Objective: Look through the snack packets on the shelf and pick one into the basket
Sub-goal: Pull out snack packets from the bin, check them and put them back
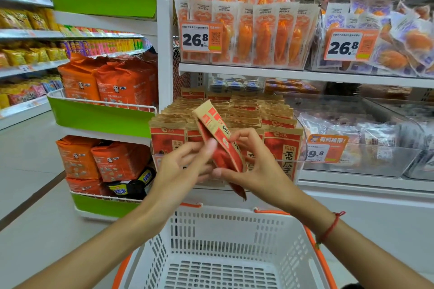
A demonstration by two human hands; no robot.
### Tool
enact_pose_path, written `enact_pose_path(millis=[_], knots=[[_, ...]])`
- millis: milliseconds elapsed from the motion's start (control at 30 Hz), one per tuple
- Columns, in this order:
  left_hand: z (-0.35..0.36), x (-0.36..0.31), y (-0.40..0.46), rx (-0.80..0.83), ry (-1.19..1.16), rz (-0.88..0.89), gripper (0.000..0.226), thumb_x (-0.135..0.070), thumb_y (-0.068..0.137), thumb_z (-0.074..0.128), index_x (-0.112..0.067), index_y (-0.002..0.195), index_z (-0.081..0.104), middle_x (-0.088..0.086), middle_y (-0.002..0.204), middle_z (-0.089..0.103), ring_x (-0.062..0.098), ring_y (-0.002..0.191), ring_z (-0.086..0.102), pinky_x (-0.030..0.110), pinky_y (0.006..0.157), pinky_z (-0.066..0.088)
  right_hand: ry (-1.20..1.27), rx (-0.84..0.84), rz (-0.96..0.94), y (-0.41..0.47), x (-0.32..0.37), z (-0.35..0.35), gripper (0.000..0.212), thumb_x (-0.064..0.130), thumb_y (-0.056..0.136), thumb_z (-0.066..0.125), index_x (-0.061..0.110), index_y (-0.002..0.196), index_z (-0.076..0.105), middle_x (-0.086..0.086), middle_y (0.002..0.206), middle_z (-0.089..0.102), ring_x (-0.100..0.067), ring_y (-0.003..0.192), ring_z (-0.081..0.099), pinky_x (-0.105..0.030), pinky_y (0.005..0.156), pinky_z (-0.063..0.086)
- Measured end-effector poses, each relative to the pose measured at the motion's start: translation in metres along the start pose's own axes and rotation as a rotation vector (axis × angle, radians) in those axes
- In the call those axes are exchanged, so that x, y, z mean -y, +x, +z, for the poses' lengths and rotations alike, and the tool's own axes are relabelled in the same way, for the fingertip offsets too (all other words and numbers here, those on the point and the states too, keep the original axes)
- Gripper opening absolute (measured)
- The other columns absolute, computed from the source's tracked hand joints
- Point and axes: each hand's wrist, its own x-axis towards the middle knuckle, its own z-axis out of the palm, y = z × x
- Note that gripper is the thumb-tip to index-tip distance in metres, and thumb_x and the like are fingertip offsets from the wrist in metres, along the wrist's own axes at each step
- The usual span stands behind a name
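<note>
My one head-worn camera looks forward and down, close over my basket (225,241) (wide-angle), facing the shelf (305,75) straight ahead.

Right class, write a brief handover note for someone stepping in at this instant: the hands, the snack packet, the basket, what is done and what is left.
Left hand: fingers pinch the red-and-brown packet.
Right hand: grips the same packet from the other side.
Packet: lifted clear of its row of matching packets, held tilted above the white basket.
Done: one packet picked out.
Left: lower it into the basket, where no goods show.
</note>
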Motion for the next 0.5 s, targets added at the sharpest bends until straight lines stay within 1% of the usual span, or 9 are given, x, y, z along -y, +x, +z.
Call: enact_pose_path(millis=[33,67,133,200,267,333,400,433,500], knots=[[-0.001,0.0,0.001,0.012,-0.018,-0.009,0.027,-0.043,0.089,0.054,-0.025,0.103,0.068,-0.009,0.093,0.076,0.008,0.09,0.072,0.021,0.079,0.058,0.078,0.021,0.055,0.0,0.001,-0.006,0.055,0.023,0.07,0.084,0.022,0.111,0.047,0.008,0.12,0.063,0.002,0.106,0.061,-0.017,0.083,0.051],[-0.001,0.001,0.003,0.014,-0.01,-0.005,0.025,-0.041,0.093,0.049,-0.028,0.103,0.068,-0.011,0.098,0.075,0.005,0.093,0.071,0.017,0.079,0.056,0.162,0.04,0.112,0.001,0.0,-0.011,0.056,0.023,0.068,0.083,0.022,0.113,0.049,0.004,0.119,0.066,-0.003,0.109,0.062,-0.02,0.086,0.05],[-0.006,0.005,0.008,0.011,0.085,0.04,0.019,-0.033,0.096,0.051,-0.033,0.11,0.065,-0.014,0.112,0.07,-0.004,0.1,0.066,0.013,0.082,0.053,0.342,0.085,0.217,0.002,0.0,-0.019,0.06,0.022,0.069,0.085,0.022,0.119,0.052,0.0,0.115,0.071,-0.017,0.108,0.066,-0.033,0.091,0.052],[-0.009,0.008,0.013,0.035,0.154,0.042,0.026,-0.03,0.094,0.057,-0.038,0.118,0.056,-0.023,0.121,0.061,-0.013,0.104,0.059,0.007,0.08,0.049,0.461,0.123,0.276,0.002,0.0,-0.023,0.063,0.022,0.068,0.081,0.022,0.124,0.053,-0.005,0.115,0.07,-0.026,0.108,0.066,-0.045,0.096,0.052],[-0.01,0.008,0.018,0.069,0.189,0.02,0.041,-0.035,0.09,0.06,-0.039,0.129,0.047,-0.028,0.125,0.054,-0.018,0.109,0.051,0.004,0.075,0.046,0.475,0.151,0.294,0.001,0.004,-0.025,0.061,0.023,0.068,0.074,0.023,0.125,0.055,-0.007,0.117,0.068,-0.027,0.107,0.066,-0.045,0.095,0.053],[-0.008,0.005,0.023,0.101,0.2,0.034,0.051,-0.042,0.085,0.061,-0.04,0.133,0.045,-0.028,0.127,0.052,-0.015,0.118,0.046,0.007,0.081,0.043,0.435,0.176,0.269,0.0,0.008,-0.029,0.061,0.027,0.065,0.075,0.025,0.123,0.057,-0.005,0.117,0.068,-0.025,0.108,0.066,-0.037,0.092,0.055],[-0.005,0.002,0.026,0.13,0.194,0.076,0.052,-0.047,0.08,0.061,-0.04,0.13,0.052,-0.025,0.13,0.056,-0.011,0.123,0.047,0.015,0.095,0.041,0.395,0.19,0.22,0.0,0.01,-0.032,0.06,0.037,0.062,0.076,0.028,0.12,0.061,-0.002,0.116,0.067,-0.026,0.109,0.064,-0.036,0.093,0.053],[-0.003,0.0,0.027,0.126,0.189,0.101,0.051,-0.047,0.079,0.062,-0.039,0.128,0.055,-0.024,0.129,0.058,-0.01,0.123,0.048,0.017,0.098,0.041,0.371,0.186,0.187,0.0,0.012,-0.034,0.057,0.04,0.062,0.075,0.03,0.117,0.062,-0.001,0.115,0.066,-0.027,0.11,0.063,-0.037,0.093,0.051],[-0.001,-0.007,0.032,0.061,0.179,0.147,0.047,-0.044,0.077,0.065,-0.036,0.124,0.059,-0.022,0.122,0.064,-0.013,0.115,0.053,0.013,0.092,0.044,0.306,0.166,0.117,0.005,0.017,-0.041,0.048,0.044,0.065,0.072,0.035,0.112,0.066,0.003,0.113,0.066,-0.025,0.109,0.062,-0.038,0.094,0.052]])
